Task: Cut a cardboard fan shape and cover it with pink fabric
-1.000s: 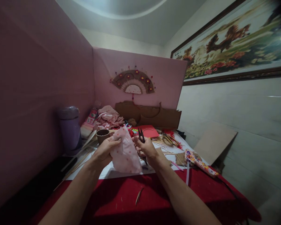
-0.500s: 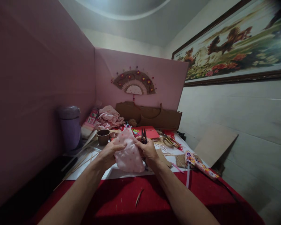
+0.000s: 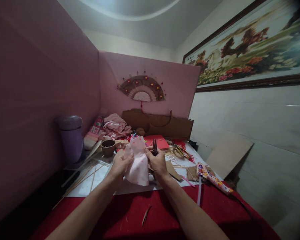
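A piece of pale pink cloth [image 3: 138, 168] with small reddish dots hangs between my two hands above the table. My left hand [image 3: 120, 163] pinches its left side, thumb over the fabric. On the other side, my right hand [image 3: 158, 163] holds the cloth's edge between thumb and fingers. Small black thread snips [image 3: 155, 147] are also held in that hand, their two pointed blades upward and slightly apart. Both hands are closed. The lower part of the snips is hidden by my right hand.
A brown cup [image 3: 108, 148], purple tumbler [image 3: 71, 141] and crumpled pink fabric [image 3: 115, 126] are at the left. Red paper [image 3: 157, 142], gold-handled scissors [image 3: 178, 152] and a flower-patterned glue gun [image 3: 212, 178] lie right. Behind, brown cardboard [image 3: 165, 126] leans below a decorated fan [image 3: 142, 89].
The cloth's lower part has swung left and folded, looking narrower. My left hand has turned slightly, and the snips remain in my right hand. The view has shifted a little.
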The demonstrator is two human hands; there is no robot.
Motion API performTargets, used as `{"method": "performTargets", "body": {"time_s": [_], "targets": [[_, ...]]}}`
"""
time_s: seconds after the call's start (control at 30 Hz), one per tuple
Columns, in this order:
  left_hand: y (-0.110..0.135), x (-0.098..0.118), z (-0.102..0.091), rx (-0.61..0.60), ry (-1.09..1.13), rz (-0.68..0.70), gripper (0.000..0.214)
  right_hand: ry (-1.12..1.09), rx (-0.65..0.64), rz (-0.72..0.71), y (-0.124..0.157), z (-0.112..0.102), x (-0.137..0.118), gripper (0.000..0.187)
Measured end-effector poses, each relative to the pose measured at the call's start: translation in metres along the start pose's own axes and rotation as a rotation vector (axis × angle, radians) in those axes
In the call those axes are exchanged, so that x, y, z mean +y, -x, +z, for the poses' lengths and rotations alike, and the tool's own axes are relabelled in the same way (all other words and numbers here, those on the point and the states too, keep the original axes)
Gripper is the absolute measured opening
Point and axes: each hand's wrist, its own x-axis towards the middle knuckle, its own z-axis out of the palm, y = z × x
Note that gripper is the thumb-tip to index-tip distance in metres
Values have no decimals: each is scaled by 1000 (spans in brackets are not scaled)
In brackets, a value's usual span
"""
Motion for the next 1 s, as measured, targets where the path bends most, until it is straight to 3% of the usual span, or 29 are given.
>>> {"method": "performTargets", "body": {"time_s": [0.13, 0.23, 0.43, 0.63, 0.9, 1.0], "targets": [[6, 2, 7, -95, 58, -217, 40, 98, 17, 9, -3, -1, 11, 29], [9, 4, 8, -149, 81, -298, 47, 105, -6, 6, -2, 1, 11, 30], [3, -2, 4, -123, 147, -198, 54, 165, -45, -31, -1, 2, 11, 26], [3, 0, 5, 42, 115, -379, 34, 251, -78, 32, 0, 3, 19, 19], [3, -3, -3, 14, 12, -130, 49, 189, -97, 90, 3, 4, 15, 27], [6, 0, 1, 18, 85, -155, 49, 159, -119, 96, 5, 6, 14, 30]]}}
